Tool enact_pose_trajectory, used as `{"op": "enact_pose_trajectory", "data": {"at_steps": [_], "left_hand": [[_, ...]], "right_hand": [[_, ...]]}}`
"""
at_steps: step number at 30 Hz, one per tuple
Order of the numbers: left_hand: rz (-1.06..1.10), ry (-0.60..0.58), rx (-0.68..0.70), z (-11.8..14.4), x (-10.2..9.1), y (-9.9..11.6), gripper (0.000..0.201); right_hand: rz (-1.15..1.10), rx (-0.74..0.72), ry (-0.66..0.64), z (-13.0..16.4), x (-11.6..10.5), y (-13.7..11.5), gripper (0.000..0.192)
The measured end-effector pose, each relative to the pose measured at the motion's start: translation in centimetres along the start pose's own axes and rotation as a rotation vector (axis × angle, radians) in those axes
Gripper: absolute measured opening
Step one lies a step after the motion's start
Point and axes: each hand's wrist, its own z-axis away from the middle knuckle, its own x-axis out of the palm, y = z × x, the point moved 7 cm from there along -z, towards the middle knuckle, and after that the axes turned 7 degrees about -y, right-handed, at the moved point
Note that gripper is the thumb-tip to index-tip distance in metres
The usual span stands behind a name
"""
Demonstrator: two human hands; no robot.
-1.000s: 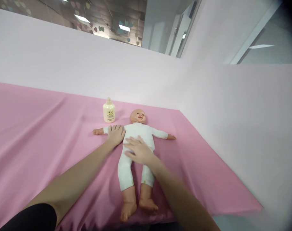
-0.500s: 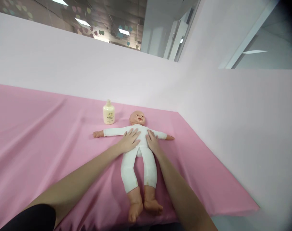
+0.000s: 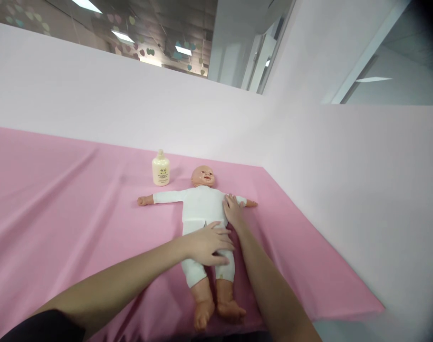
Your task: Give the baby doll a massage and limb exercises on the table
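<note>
A baby doll point(image 3: 204, 204) with a white cloth body lies on its back, arms spread and head away from me. My left hand point(image 3: 209, 244) is over the doll's upper legs, fingers stretched and apart, pointing right; whether it touches the cloth I cannot tell. My right hand point(image 3: 232, 209) rests along the side of the doll's chest, by the armpit, with its fingers extended. Neither hand grips anything. Beyond the doll's outstretched arm on the left stands a cream-coloured pump bottle point(image 3: 161, 168) with a dark printed label.
Under the doll is a pink padded surface point(image 3: 77, 190) with wrinkles, its edge running diagonally down on the right. A white wall point(image 3: 130, 104) rises behind it and another on the right. Windows point(image 3: 173, 38) above show ceiling lights and hanging heart shapes.
My left hand has moved from the doll's chest down towards me and right, over its upper legs. My right hand has shifted slightly outward to the chest's side.
</note>
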Motion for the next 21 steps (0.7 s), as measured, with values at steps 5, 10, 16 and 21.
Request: {"op": "enact_pose_trajectory", "data": {"at_steps": [5, 10, 16, 21], "left_hand": [[0.047, -0.084, 0.201, -0.7, 1.4, 3.5, 0.027], [0.065, -0.006, 0.038, -0.9, 0.0, 1.0, 0.026], [-0.028, 0.244, -0.533, 2.2, -2.9, -8.5, 0.040], [-0.050, 0.339, -0.860, 7.0, -3.3, -15.0, 0.051]], "right_hand": [[0.006, 0.008, -0.005, 0.0, 0.1, 0.2, 0.047], [0.002, 0.004, -0.019, -0.1, 0.2, 0.1, 0.048], [0.025, 0.019, -0.006, 0.1, -0.1, 0.3, 0.046], [0.035, 0.038, 0.038, 0.1, -0.8, 1.2, 0.047]]}}
